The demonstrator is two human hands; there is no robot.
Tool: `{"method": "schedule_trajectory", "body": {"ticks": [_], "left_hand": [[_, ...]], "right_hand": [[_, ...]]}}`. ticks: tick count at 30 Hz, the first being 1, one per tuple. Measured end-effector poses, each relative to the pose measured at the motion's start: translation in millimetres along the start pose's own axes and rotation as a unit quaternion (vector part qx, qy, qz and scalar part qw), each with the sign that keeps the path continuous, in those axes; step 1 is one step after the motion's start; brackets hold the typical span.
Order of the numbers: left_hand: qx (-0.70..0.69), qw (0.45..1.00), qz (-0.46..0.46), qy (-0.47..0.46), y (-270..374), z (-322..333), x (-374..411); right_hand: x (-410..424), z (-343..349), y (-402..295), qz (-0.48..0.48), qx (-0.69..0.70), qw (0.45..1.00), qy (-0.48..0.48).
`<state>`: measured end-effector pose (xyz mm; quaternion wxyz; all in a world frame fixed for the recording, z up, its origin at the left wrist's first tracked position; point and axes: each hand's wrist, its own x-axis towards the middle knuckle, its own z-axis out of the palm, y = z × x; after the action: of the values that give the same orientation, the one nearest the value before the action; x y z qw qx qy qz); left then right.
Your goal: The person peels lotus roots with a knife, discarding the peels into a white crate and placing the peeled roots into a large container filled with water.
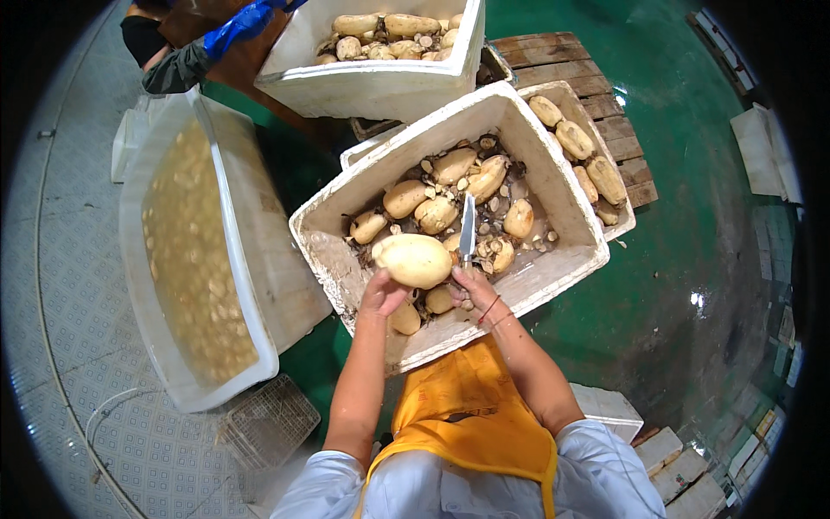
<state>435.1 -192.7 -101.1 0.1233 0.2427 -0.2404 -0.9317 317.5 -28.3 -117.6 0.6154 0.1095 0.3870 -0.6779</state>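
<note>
My left hand point(382, 293) holds a large pale lotus root segment point(413, 261) from below and its left side, over a worn white foam box point(545, 272). The handle of a knife point(467, 230) is in my right hand point(473, 290), close to the right end of that segment; its blade points away from me. Inside the box lie several more lotus root segments point(436, 215) among cut slices, dark trimmings and some water. My right fingers partly hide the handle.
At the left stands a white tub point(249, 259) of cloudy water with many pale pieces. Other foam boxes point(363, 91) of lotus roots stand behind and right, by a wooden pallet point(603, 97). Top left, another person's blue-gloved hand point(243, 26) shows. A plastic crate point(272, 422) sits lower left.
</note>
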Motion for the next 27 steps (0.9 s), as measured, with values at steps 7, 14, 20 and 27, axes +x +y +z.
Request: {"method": "schedule_trajectory", "body": {"ticks": [7, 14, 20, 27], "left_hand": [[0.243, 0.943, -0.227, -0.006, 52.2, 23.9, -18.0], [0.334, 0.906, -0.259, 0.001, 83.2, 5.9, -42.7], [0.408, 0.874, -0.204, 0.167, 130.0, -45.7, -119.2], [0.363, 0.865, -0.314, 0.147, 132.8, -103.8, -130.7]], "right_hand": [[6.1, 7.5, -55.1, 0.021, -0.179, 0.973, -0.145], [36.0, 33.5, -7.5, -0.064, -0.375, 0.92, -0.091], [17.6, 67.2, 51.9, -0.177, -0.572, 0.798, -0.061], [-11.4, 72.8, 113.1, -0.132, -0.622, 0.767, -0.088]]}}
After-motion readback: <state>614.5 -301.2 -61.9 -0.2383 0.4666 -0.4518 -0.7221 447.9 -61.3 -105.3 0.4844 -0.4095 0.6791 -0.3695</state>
